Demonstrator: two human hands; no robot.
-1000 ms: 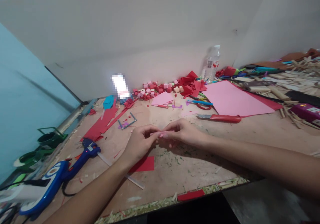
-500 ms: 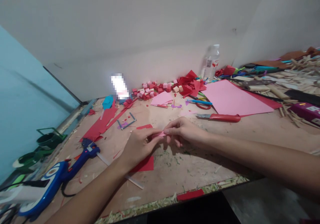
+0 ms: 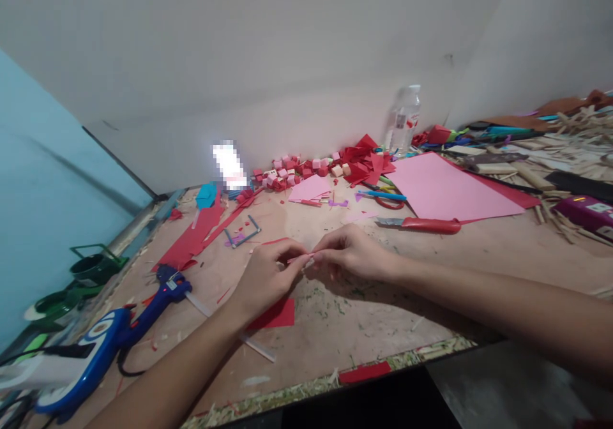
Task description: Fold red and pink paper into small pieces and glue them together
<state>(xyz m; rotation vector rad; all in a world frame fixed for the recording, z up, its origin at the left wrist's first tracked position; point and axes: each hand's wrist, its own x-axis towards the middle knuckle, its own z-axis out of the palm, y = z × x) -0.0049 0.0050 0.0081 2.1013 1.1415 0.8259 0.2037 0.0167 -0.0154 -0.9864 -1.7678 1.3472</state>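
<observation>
Between my fingertips is a small folded piece of pink paper (image 3: 310, 256), mostly covered by the fingers. My left hand (image 3: 274, 276) pinches it from the left, thumb on the near side. From the right, my right hand (image 3: 354, 253) grips its other end, the two hands' fingertips almost meeting. Both hands hover a little over the table. Under my left hand and forearm lies a piece of red paper (image 3: 280, 314), partly hidden. A utility knife (image 3: 426, 225) with a red handle rests beyond my right hand.
At left stand a blue glue gun (image 3: 172, 288) and its cord. Small pink and red cubes (image 3: 287, 172) line the back wall beside a plastic bottle (image 3: 406, 119). Pink sheets (image 3: 450, 186), scissors (image 3: 390, 202) and scattered wood strips (image 3: 569, 142) occupy the right.
My right fingers have shifted on the pink paper, reaching over it and then drawing back to a pinch. The paper now shows as a thinner edge. Things on the table stay put.
</observation>
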